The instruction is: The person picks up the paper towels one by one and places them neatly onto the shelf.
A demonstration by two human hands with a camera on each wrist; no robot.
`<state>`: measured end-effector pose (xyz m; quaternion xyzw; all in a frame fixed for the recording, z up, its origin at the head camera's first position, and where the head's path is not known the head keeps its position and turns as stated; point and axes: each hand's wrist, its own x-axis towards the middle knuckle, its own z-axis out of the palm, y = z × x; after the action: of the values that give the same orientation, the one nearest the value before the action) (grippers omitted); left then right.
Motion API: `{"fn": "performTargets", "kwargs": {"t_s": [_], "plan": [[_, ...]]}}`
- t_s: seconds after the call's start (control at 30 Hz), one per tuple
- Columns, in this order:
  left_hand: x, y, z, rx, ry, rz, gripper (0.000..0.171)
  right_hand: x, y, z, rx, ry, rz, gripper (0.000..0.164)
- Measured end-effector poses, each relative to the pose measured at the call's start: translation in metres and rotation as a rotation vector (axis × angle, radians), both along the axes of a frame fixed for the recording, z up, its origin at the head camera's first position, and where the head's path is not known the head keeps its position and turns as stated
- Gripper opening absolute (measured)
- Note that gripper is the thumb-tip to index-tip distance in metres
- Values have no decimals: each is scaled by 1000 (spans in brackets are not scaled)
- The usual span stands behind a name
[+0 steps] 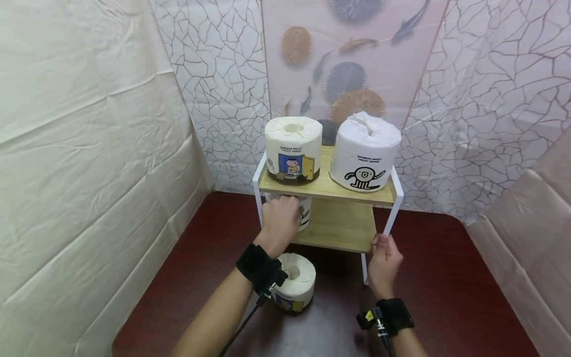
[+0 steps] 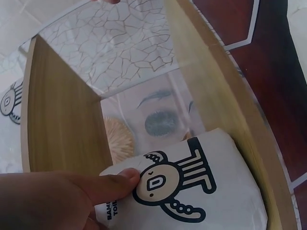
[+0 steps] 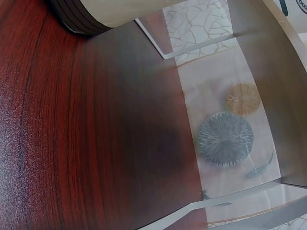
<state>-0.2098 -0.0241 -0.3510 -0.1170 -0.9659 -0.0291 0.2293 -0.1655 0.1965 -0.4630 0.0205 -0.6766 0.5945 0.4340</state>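
Note:
My left hand [image 1: 280, 220] grips a white toilet paper roll [image 2: 192, 191] on the left of the lower board of a small two-tier wooden shelf [image 1: 341, 225]. In the left wrist view the thumb lies across its wrapper, next to a black-outlined cartoon figure; the other fingers are mostly hidden. At the shelf's right side, my right hand [image 1: 384, 263] holds the white metal frame [image 1: 391, 218] near the lower board, thumb uppermost. The right wrist view looks beneath the shelf and shows none of that hand's fingers.
On the top board stand a cream toilet paper roll [image 1: 293, 148] at left and a white one [image 1: 366, 153] at right. Another cream roll [image 1: 300, 282] sits on the dark red table [image 1: 446, 297], close by my left wrist. Patterned cloth [image 1: 223, 89] hangs behind the shelf.

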Motion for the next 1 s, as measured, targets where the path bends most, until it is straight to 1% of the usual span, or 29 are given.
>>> {"fn": "performTargets", "kwargs": {"t_s": [0.1, 0.23, 0.4, 0.5, 0.63, 0.7, 0.83, 0.9, 1.0], "plan": [[0, -6, 0, 45, -1, -31, 20, 0, 1, -1, 3, 0, 0, 45], [0, -11, 2, 93, -25, -48, 27, 0, 3, -1, 12, 14, 6, 46], [-1, -14, 4, 93, -46, -48, 24, -1, 6, -4, 8, 1, 10, 47], [-1, -16, 4, 93, -54, -52, 23, -7, 10, -14, 10, -11, 2, 47], [0, -17, 4, 116, -74, -61, 23, -16, 17, -29, 19, -14, -14, 46], [0, -17, 4, 133, -87, -67, 24, -18, 19, -32, 17, -18, -10, 46], [1, -20, 5, 160, -107, -73, 26, -20, 20, -33, 10, -20, -4, 46], [2, -22, 6, 176, -112, -74, 27, -16, 16, -26, 3, -12, 4, 48], [2, -25, 5, 202, -120, -79, 28, -18, 14, -27, 3, 3, 9, 50]]}}
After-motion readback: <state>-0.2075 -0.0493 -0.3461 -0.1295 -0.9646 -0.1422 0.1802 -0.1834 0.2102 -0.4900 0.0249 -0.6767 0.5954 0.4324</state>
